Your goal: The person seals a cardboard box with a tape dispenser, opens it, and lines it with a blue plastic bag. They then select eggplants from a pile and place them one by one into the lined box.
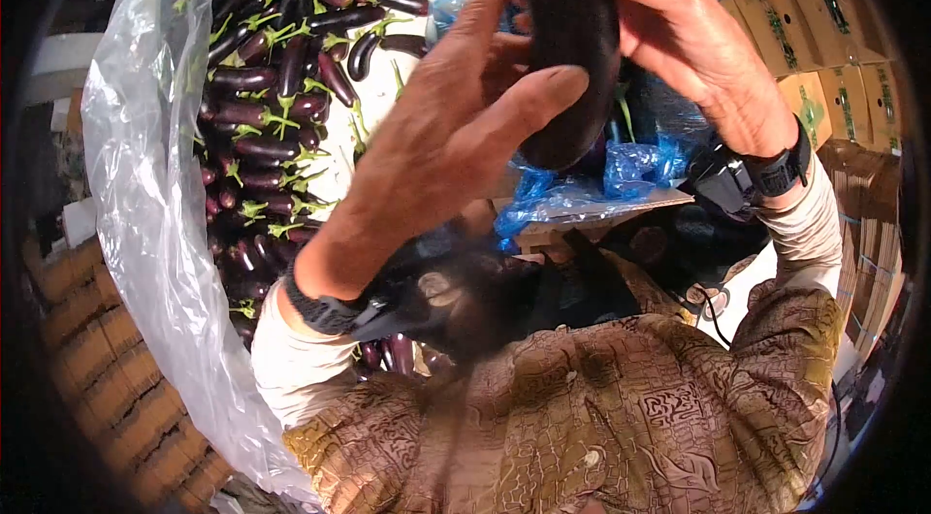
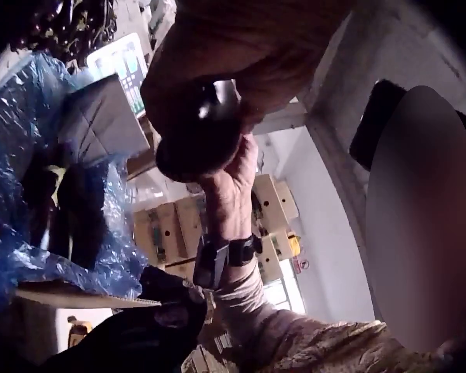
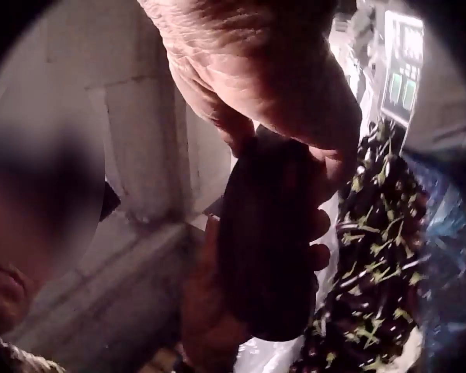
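A large dark eggplant [image 1: 574, 58] is held up between both hands at the top of the head view. My left hand [image 1: 417, 150] grips its lower part, thumb lying across the front and fingers going behind it. Higher up, my right hand [image 1: 690, 44] holds the other side, with the thumb near the upper end. In the right wrist view the eggplant [image 3: 268, 241] hangs dark and glossy below the right hand [image 3: 256, 70]. Below the hands stands a carton [image 1: 630, 206] lined with blue plastic [image 1: 562, 199]; eggplants [image 2: 70, 217] lie inside it.
A big pile of smaller eggplants [image 1: 276, 116] with green stems covers the white surface [image 1: 335, 160] to the left. Clear plastic sheeting [image 1: 155, 194] drapes along its edge. Stacked cardboard boxes [image 1: 810, 5] stand at right, more cartons [image 1: 116, 369] at lower left. A lit display [image 3: 404, 70] stands beyond the pile.
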